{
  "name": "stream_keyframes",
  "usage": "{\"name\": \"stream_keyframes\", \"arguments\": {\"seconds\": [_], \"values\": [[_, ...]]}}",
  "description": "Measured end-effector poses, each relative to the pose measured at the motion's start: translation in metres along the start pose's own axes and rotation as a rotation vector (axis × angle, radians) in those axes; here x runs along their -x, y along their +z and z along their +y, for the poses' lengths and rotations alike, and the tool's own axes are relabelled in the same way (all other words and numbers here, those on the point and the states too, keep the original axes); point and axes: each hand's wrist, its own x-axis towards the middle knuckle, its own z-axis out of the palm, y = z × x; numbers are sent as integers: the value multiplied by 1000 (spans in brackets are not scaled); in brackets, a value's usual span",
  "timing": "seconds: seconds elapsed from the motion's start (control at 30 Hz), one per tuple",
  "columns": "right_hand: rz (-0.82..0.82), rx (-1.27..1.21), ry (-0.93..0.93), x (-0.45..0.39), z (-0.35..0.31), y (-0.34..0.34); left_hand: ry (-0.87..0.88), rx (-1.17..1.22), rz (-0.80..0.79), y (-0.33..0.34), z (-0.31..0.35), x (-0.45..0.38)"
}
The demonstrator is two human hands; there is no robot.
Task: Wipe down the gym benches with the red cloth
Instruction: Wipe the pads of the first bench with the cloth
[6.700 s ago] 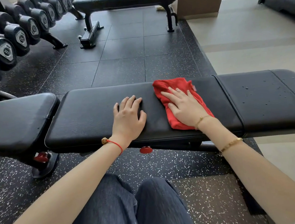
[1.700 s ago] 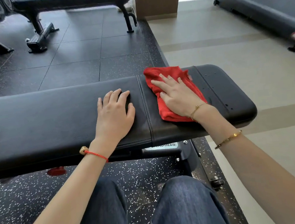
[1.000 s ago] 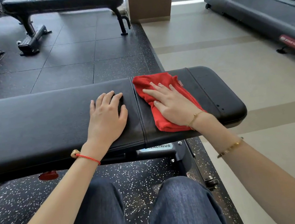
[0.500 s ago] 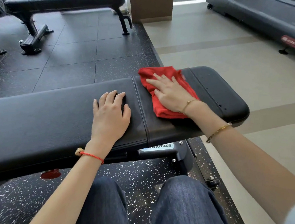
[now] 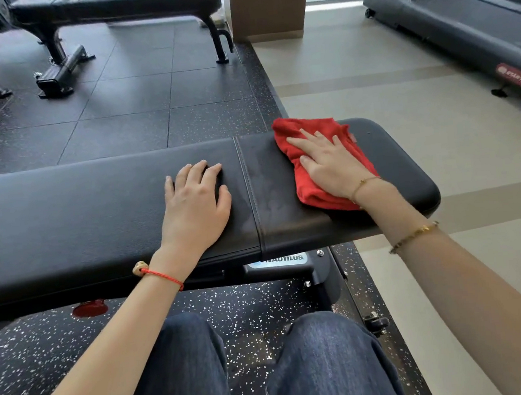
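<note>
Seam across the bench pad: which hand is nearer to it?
Left. The left hand lies flat just left of the seam, thumb almost at it. The right hand presses the red cloth farther right of it.

Two readable marks only. "NAUTILUS", dark letters on a pale sticker (image 5: 279, 259), sits on the black frame under the near bench pad (image 5: 96, 211), lower centre of frame; first letter partly cut off by the pad edge. On the treadmill (image 5: 458, 19) at upper right, a red oval badge (image 5: 517, 75) w/ white lettering on the deck's side rail, approx. "STARTRAC", tilted and blurred, so not certain. Small logo beside it too blurred to read.
</note>
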Motion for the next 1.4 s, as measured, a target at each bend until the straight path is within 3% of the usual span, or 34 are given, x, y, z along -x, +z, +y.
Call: {"name": "stream_keyframes", "arguments": {"seconds": [0.27, 0.47, 0.63, 0.9, 1.07, 1.23, 1.4], "values": [[48, 10, -80, 39, -13, 14, 1, 39, 49, -1, 2, 1], [186, 49, 71, 71, 30, 6, -13, 121, 104, -2, 7, -1], [79, -11, 167, 26, 66, -17, -22, 116, 111, 2, 14, 1], [99, 18, -14, 62, 58, -5, -10, 120, 132, 7, 13, 5], [45, -37, 41, 41, 65, -14, -6, 103, 128, 7, 13, 6], [13, -3, 142, -18, 50, -17, -20, 90, 127, 6, 16, 7], [-19, 49, 8, -20, 16, -4, -15, 89, 138, 6, 16, 7]]}}
